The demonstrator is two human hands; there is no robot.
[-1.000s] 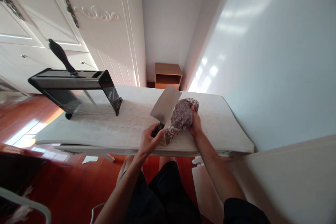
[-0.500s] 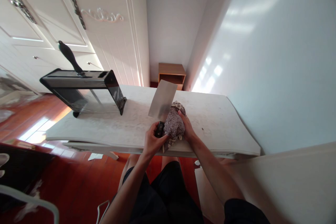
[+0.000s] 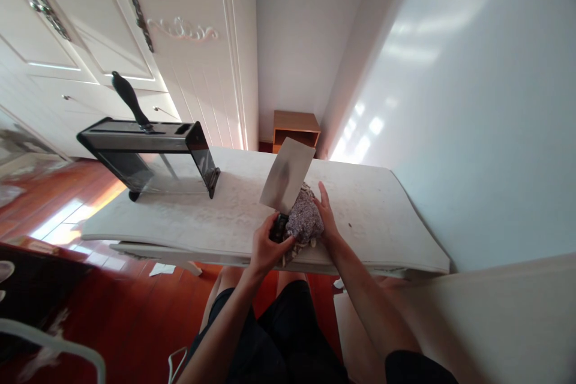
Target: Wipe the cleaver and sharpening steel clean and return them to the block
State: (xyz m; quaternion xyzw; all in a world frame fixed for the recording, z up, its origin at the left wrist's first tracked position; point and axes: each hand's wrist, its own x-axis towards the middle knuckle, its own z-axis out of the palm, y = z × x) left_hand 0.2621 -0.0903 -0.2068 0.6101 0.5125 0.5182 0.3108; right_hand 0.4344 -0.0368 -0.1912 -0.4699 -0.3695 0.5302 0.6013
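My left hand (image 3: 266, 246) is wrapped round the black handle of a cleaver (image 3: 288, 175), whose broad steel blade points up and away over the white table (image 3: 189, 216). A grey patterned cloth (image 3: 304, 222) is bunched against the lower part of the blade. My right hand (image 3: 326, 216) presses on the right side of that cloth, fingers stretched along it.
A black knife block (image 3: 148, 153) with clear sides stands at the table's left, one black-handled knife (image 3: 128, 99) sticking out of it. White wardrobe doors rise behind. A small wooden cabinet (image 3: 294, 129) sits by the far wall. Red wood floor lies below.
The cloth has been drawn from a long shape on the blade's right into a tight bunch near the handle. My right hand moved in toward me with it.
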